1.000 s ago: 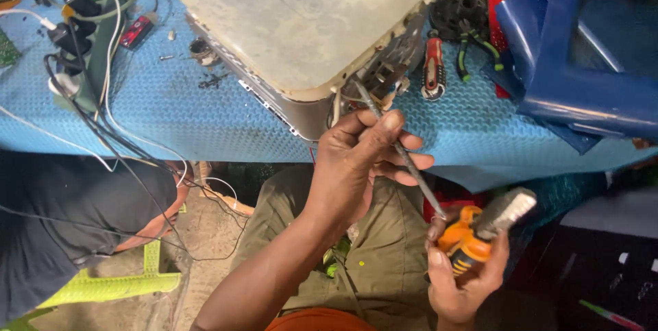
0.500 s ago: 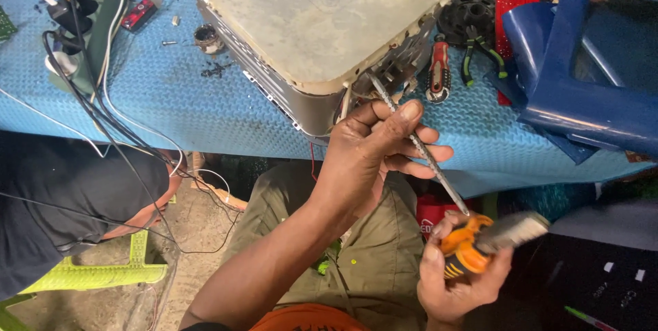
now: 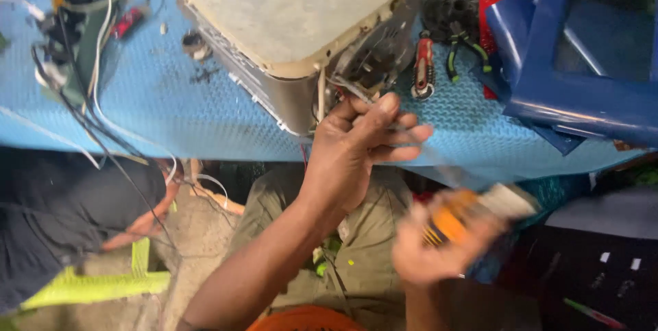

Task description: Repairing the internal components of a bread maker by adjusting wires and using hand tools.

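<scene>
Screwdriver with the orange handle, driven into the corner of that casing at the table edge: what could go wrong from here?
1. The right hand on the screwdriver is motion-blurred; the tip could slip off and jab the left hand steadying the shaft near the opening.
2. The cream-topped casing overhangs the blue mat edge; hard pushing might shift or tip it.
3. Loose wires hang off the table and could snag.
</scene>
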